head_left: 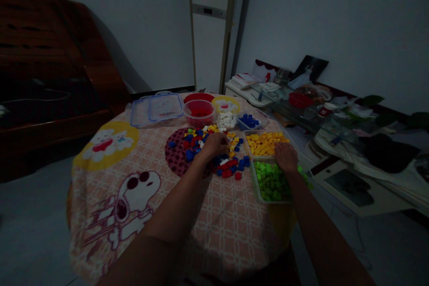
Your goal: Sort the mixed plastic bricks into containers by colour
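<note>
My left hand reaches into a loose pile of mixed bricks in red, blue, yellow and white; its fingers are bent, and what they hold, if anything, is hidden. Over the right edge of the box of yellow bricks is my right hand, fingers curled at the bricks. Directly below that box stands a clear box of green bricks. Behind the pile are white bricks, a round tub of red bricks and a box of blue bricks.
Clear lids with blue rims lie at the back left of the round table, on a patterned tablecloth. To the right, a cluttered side table holds papers, a red bowl and a dark cap.
</note>
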Available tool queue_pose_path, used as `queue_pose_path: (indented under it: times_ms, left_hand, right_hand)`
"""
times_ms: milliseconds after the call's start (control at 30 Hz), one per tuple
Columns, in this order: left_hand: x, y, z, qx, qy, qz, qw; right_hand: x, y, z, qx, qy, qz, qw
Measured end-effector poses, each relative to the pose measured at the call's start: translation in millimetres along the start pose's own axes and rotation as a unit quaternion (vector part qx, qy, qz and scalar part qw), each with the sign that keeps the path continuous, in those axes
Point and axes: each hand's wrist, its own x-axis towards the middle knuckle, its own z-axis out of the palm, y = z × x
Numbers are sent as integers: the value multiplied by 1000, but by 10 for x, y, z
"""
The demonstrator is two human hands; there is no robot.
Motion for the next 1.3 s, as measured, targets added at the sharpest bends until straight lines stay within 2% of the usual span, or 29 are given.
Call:
queue_pose_path:
  times_ms: [100, 200, 467, 567, 633, 733, 867, 1000, 1067, 1133, 1233, 1300]
  left_hand:
    - [16, -12, 14, -61, 24, 3, 998]
    - [29, 39, 103, -143, 34, 3, 989]
    - [-56, 509, 557, -338, 37, -9, 940]
    - [-86, 594, 625, -368, 41, 24, 929]
    - [-74, 569, 608, -373, 51, 41, 925]
    - [-11, 419, 491, -347, 92, 31, 933]
    - [85, 120, 252, -305, 156, -16, 939]
    - [110, -98, 109, -243, 178, -41, 953]
    - [102, -137, 120, -191, 172, -18, 966]
    - [93, -131, 181, -127, 155, 33, 979]
    - [76, -64, 302, -39, 117, 110, 986]
    - [59, -6, 356, 2, 82, 129, 988]
  right_hand:
    - [5, 0, -3, 1, -10, -14, 1000]
    - [9, -18, -15, 0, -12, -7, 1000]
    - [12, -46, -48, -6, -7, 6, 1000]
    - [9, -43, -58, -6, -7, -2, 1000]
    - [5, -47, -69, -7, -10, -1, 1000]
    - [0, -54, -82, -6, -15, 6, 1000]
    - [2, -44, -76, -12, -20, 8, 1000]
    - [7, -29, -53, -13, -26, 1, 1000]
    - [6, -26, -42, -10, -23, -1, 1000]
    - [5, -21, -30, -6, -16, -3, 1000]
    - [8, -8, -12, 1, -5, -9, 1000]
    - [11, 1, -2, 5, 2, -12, 1000]
